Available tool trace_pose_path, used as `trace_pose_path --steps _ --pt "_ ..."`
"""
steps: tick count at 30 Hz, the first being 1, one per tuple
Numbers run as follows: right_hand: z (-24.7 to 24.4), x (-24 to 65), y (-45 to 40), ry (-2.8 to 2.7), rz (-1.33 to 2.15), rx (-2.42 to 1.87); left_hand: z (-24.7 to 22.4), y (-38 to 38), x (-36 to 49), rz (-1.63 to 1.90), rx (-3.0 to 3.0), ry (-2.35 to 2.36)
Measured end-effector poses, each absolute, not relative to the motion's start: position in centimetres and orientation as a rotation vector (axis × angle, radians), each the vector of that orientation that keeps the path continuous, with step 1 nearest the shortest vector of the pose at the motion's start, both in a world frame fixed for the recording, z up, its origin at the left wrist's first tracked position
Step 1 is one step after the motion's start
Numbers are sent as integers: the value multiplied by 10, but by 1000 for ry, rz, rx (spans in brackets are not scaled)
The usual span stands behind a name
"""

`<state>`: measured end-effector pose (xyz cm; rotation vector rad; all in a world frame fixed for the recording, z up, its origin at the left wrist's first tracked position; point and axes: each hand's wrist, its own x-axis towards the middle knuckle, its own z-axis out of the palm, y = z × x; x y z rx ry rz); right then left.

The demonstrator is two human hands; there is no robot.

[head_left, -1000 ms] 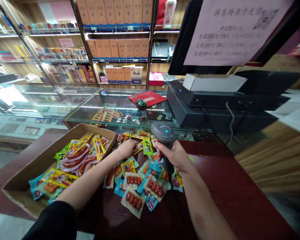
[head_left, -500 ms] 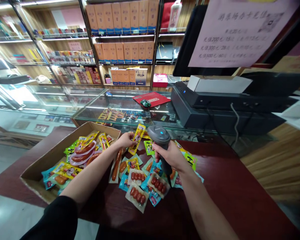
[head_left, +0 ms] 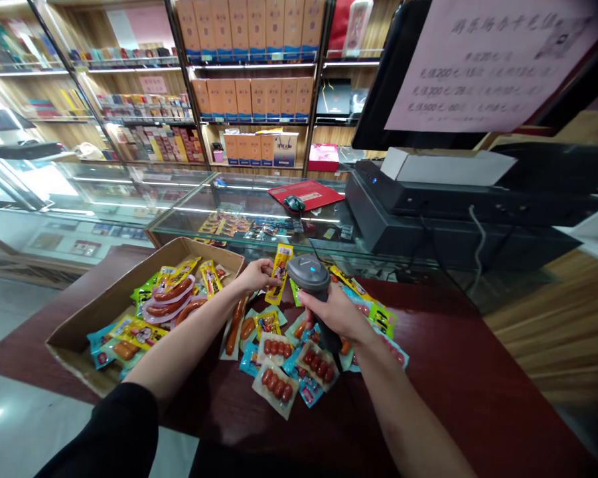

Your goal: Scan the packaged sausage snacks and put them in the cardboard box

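A yellow snack packet (head_left: 280,272) stands upright in the fingers of my left hand (head_left: 257,276), pinched at its left edge. My right hand (head_left: 334,309) is wrapped round the handle of a grey barcode scanner (head_left: 308,271), whose head has a small blue light and sits just right of the packet. Below both hands lie several sealed sausage packets (head_left: 277,388) in a loose pile, with clear, blue, yellow and green wrappers. To the left, a cardboard box (head_left: 74,375) holds more packets of sausages (head_left: 168,302).
The dark red table (head_left: 443,372) meets a glass display counter (head_left: 189,219) at the back. A mouse (head_left: 294,203) rests on a red mat (head_left: 323,194). At the right stand a monitor with a pink sign (head_left: 478,73) and a black cash drawer (head_left: 428,226).
The yellow packet has turned more upright in my left hand. The scanner has shifted slightly left, closer to the packet. The whole view has moved a little.
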<state>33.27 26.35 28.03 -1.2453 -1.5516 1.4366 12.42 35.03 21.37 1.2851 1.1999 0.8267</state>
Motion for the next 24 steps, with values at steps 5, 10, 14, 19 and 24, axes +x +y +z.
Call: trace_pose_path --steps 5,10,14,19,24 --pt "279 334 263 -1543 1454 -1232 213 351 124 823 1307 1201" --pt "279 335 264 -1546 1455 -1219 213 352 124 805 1347 1212" --pt "278 334 264 -1513 1460 -1236 213 353 124 806 1330 1198" --pt "279 335 263 -1515 1462 -1222 213 351 124 819 1312 1176" --pt "284 336 258 -1555 1436 -1173 228 349 125 855 1333 1221"
